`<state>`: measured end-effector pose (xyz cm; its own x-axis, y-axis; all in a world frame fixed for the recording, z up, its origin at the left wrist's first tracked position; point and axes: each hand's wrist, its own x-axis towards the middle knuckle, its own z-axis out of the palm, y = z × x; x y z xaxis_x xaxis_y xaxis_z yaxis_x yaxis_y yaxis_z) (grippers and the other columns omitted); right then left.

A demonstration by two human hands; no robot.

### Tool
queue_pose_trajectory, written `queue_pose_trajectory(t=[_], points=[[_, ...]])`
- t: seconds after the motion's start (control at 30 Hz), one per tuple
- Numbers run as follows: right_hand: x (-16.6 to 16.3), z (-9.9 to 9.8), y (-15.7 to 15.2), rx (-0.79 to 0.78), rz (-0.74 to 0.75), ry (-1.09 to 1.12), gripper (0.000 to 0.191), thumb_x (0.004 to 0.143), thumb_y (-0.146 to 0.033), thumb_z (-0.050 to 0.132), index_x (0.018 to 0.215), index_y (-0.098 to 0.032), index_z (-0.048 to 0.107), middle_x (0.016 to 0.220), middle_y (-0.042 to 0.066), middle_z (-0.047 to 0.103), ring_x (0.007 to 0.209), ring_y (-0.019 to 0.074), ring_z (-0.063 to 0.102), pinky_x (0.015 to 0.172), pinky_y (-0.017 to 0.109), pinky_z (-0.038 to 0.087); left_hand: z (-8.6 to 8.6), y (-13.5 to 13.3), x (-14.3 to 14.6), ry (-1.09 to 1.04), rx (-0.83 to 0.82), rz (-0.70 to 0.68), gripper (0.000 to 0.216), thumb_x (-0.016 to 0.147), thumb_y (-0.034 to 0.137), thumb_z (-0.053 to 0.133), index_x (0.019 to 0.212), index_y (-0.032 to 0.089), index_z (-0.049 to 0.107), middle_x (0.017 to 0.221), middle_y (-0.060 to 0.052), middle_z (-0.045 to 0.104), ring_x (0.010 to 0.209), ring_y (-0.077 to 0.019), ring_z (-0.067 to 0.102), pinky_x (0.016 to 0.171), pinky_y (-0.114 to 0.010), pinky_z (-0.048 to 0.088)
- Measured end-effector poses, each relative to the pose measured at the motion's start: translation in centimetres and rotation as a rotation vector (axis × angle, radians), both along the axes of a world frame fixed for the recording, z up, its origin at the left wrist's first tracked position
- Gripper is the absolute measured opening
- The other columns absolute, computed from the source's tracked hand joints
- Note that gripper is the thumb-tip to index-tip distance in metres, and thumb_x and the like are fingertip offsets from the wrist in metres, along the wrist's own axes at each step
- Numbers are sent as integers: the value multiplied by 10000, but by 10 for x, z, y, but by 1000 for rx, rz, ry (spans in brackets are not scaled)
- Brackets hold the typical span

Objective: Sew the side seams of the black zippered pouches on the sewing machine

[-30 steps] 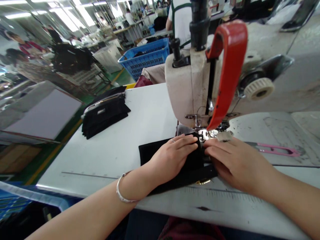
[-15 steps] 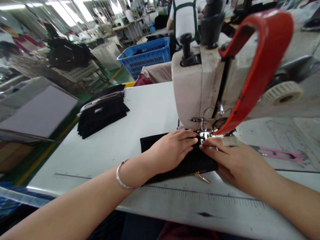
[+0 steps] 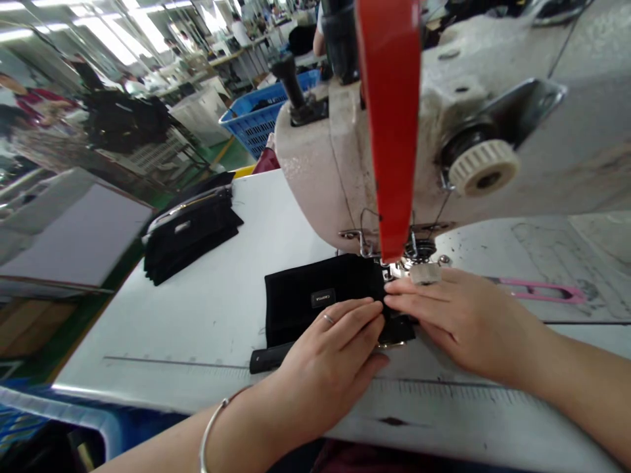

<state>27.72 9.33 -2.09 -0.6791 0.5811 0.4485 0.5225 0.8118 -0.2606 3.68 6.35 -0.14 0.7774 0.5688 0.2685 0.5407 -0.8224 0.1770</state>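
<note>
A black fabric pouch piece (image 3: 290, 289) with a small label (image 3: 323, 298) lies on the sewing machine table, its right end by the presser foot (image 3: 387, 270). My left hand (image 3: 340, 348) rests on its near part, fingers stretched out and flat, a ring on one finger. Under that wrist a rolled-looking black edge (image 3: 271, 358) sticks out. Flat on the right end of the fabric are the outstretched fingers of my right hand (image 3: 448, 312), just beside the foot; its thumb is hidden. A bit of gold zipper (image 3: 394, 344) shows between the hands.
The sewing machine head (image 3: 315, 164) with its red guard (image 3: 392, 131) stands over the work. Pink-handled snips (image 3: 547, 290) lie to the right. A stack of black pieces (image 3: 192, 233) sits at the table's left. Beyond are a blue crate (image 3: 254, 121) and other people.
My left hand has drawn back toward me, uncovering the label. The zipper pull no longer shows. My right hand stays by the presser foot. The view has shifted, with the machine head appearing nearer.
</note>
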Motion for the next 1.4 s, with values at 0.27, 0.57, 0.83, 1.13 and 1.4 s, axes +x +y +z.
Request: queue_pose_trajectory(t=[0.27,0.57,0.83,1.13,1.4], points=[[-3,-10,-5,-27,-72,-65,378,913,-79,461,1215,-113,686,1127,149,706,979,299,661,805,486,580,-9,13,-2,-120,-54,19,318,996,271,592,1253,89,631,1232,-114,696,1198,-221,626,1073,-374,548],[-8,-13,-1,-40,-213,-198,401,915,-127,476,1293,-153,607,1041,115,642,803,262,631,672,417,541,-13,43,0,-132,-46,39,304,980,289,608,1233,125,644,1227,-106,692,1157,-239,646,1046,-422,560],[-3,-8,0,-25,-171,-60,386,934,-123,460,1297,-171,584,1104,111,665,914,255,648,741,380,537,-18,56,-3,-165,12,30,291,921,268,634,1175,130,663,1176,-102,710,1107,-242,668,1019,-406,569],[5,-4,5,5,-360,-2,166,955,-210,492,1027,-135,620,1039,140,652,952,273,614,819,399,497,-25,68,-8,-195,72,-37,269,919,230,599,1165,142,663,1161,-93,713,1072,-225,669,973,-389,585],[10,-2,14,-8,-365,-72,305,1019,-304,438,850,-184,662,812,82,639,791,251,589,713,387,436,-12,92,-20,-96,222,-222,306,977,305,566,1191,99,636,1111,-136,713,1027,-236,683,903,-385,603]])
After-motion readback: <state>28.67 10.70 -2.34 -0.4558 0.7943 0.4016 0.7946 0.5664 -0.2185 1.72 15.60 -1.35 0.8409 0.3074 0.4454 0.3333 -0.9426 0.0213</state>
